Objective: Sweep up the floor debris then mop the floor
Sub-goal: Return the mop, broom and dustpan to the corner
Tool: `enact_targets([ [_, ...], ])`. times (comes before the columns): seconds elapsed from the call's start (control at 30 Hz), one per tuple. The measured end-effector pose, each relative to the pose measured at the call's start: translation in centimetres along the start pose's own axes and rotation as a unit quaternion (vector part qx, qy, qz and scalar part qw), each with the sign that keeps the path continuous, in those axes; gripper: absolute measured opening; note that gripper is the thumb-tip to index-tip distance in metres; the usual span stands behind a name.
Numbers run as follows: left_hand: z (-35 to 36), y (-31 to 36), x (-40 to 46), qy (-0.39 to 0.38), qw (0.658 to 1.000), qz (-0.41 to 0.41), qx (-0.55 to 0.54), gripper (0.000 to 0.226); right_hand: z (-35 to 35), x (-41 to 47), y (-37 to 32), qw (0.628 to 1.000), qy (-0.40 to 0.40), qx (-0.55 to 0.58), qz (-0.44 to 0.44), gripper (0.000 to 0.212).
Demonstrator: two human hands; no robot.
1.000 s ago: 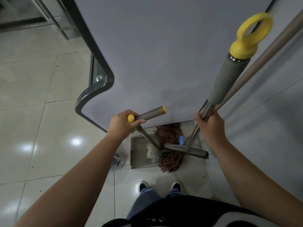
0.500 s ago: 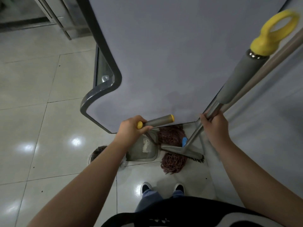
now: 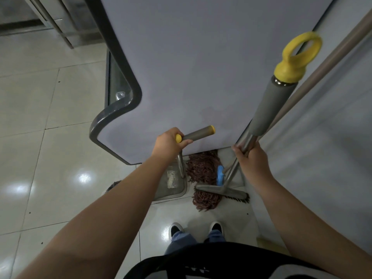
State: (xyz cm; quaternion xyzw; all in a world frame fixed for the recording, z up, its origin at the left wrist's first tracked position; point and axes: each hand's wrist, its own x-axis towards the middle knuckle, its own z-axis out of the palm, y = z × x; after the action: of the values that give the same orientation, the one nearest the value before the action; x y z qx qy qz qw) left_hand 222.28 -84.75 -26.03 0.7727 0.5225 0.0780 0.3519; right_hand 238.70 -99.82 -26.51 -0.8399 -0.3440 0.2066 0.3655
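Broom [image 3: 225, 191]: head on the floor [image 3: 40, 150], directly below the right fingers [image 3: 238, 151], its bristles lying across the mop [image 3: 203, 172]. Right hand [image 3: 252, 160] grips the broom's metal shaft just under the grey sleeve. Dustpan [image 3: 173, 184]: just below the left fingers [image 3: 186, 141], left of the mop, holding pale debris. Left hand [image 3: 169, 143] is clenched round the dustpan's grey, yellow-capped handle. Mop pole rises right of the right fingers. Counter [image 3: 181, 77] lies beyond both hands.
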Motion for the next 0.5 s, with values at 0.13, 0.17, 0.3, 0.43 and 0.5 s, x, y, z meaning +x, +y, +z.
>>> enact_targets([
  [0.13, -1.0, -0.9, -0.2, -0.040, 0.999, 0.023, -0.012, 0.028, -0.1, -1.1, -0.3, 1.000, 0.006, 0.002, 0.021, 0.029],
  [0.17, -1.1, -0.9, -0.2, -0.044, 0.998, 0.029, -0.018, 0.028, -0.2, -1.5, -0.4, 1.000, 0.014, 0.004, 0.022, 0.027],
  [0.3, -0.8, -0.4, -0.1, -0.036, 0.999, 0.033, -0.010, 0.031, -0.1, -3.5, -0.9, 0.999, 0.044, 0.002, 0.010, 0.019],
  [0.43, -1.0, -0.3, 0.5, -0.019, 0.999, 0.021, -0.027, 0.028, 0.3, -5.4, -1.8, 0.996, 0.088, 0.000, 0.005, 0.024],
  [0.5, -1.4, -0.7, 0.9, -0.023, 0.999, 0.016, -0.028, 0.026, 0.4, -6.2, -2.1, 0.995, 0.096, -0.004, -0.002, 0.023],
])
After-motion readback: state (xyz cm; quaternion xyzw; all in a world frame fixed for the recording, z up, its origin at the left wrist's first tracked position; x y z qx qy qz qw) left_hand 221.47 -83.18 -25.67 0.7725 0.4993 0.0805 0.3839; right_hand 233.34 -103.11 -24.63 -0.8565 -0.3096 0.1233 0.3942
